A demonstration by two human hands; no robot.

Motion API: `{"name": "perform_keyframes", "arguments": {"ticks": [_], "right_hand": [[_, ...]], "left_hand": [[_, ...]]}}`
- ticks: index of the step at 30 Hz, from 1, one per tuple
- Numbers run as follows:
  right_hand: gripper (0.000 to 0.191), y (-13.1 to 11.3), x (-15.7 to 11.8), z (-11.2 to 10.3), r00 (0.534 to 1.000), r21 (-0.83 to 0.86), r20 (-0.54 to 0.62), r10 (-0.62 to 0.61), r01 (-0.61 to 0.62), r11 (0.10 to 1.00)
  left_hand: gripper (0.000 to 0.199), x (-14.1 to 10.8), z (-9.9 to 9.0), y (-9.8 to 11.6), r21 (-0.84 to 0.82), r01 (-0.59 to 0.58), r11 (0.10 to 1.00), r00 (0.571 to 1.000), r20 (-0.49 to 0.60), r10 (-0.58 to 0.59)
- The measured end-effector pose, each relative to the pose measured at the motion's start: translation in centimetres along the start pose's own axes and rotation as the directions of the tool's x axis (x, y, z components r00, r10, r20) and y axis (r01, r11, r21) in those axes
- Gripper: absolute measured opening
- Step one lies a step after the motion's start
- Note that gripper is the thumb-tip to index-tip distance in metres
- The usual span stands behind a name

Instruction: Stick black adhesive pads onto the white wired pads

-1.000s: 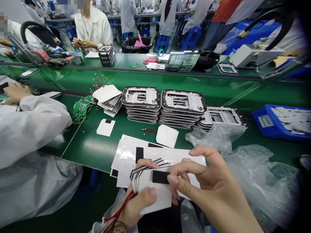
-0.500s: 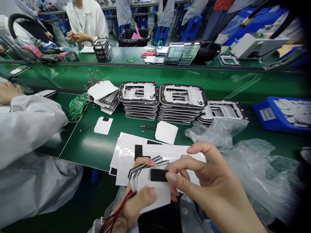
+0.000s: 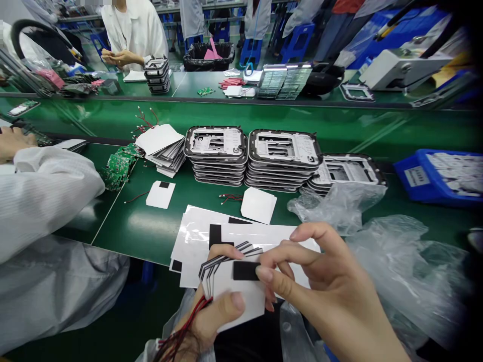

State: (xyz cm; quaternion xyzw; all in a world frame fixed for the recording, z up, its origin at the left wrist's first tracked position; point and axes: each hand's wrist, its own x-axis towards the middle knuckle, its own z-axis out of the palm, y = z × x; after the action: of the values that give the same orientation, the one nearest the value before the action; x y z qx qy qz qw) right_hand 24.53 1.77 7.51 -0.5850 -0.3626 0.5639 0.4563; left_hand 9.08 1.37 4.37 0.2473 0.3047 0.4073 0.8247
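My left hand (image 3: 222, 309) is closed around a fanned stack of thin white wired panels (image 3: 249, 299), thumb on top. Red and black wires (image 3: 188, 322) run from the stack over my left wrist. On the top panel lies a black rectangular pad (image 3: 244, 271). My right hand (image 3: 320, 281) pinches the right end of this pad between thumb and index finger, at the panel's edge; its other fingers are curled or raised. Beneath my hands, white sheets (image 3: 196, 226) carrying black rectangles lie on the green table (image 3: 151, 236).
Single white panels (image 3: 258, 205) lie beyond the sheets. Behind are a panel stack (image 3: 160, 141), green circuit boards (image 3: 121, 163) and stacked frames (image 3: 215, 156). Clear plastic bags (image 3: 407, 266) and a blue bin (image 3: 433, 176) are at right. A co-worker's sleeve (image 3: 53, 186) is at left.
The right fingers and the black pad have shifted very slightly left. The left hand and its stack stay almost still.
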Motion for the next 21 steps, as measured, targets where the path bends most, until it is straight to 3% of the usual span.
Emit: {"name": "perform_keyframes", "arguments": {"ticks": [9, 21], "right_hand": [[0.045, -0.9, -0.8, 1.2, 0.993, 0.035, -0.113, 0.045, -0.041, 0.999], [0.043, -0.1, -1.0, 1.6, 0.983, -0.065, -0.175, -0.056, 0.045, 0.997]], "left_hand": [[0.037, 0.2, -0.1, -0.1, 0.021, -0.039, 0.999, 0.998, 0.051, 0.038], [0.036, 0.0, 0.0, -0.2, 0.052, -0.029, 0.998, 0.999, -0.044, 0.031]]}}
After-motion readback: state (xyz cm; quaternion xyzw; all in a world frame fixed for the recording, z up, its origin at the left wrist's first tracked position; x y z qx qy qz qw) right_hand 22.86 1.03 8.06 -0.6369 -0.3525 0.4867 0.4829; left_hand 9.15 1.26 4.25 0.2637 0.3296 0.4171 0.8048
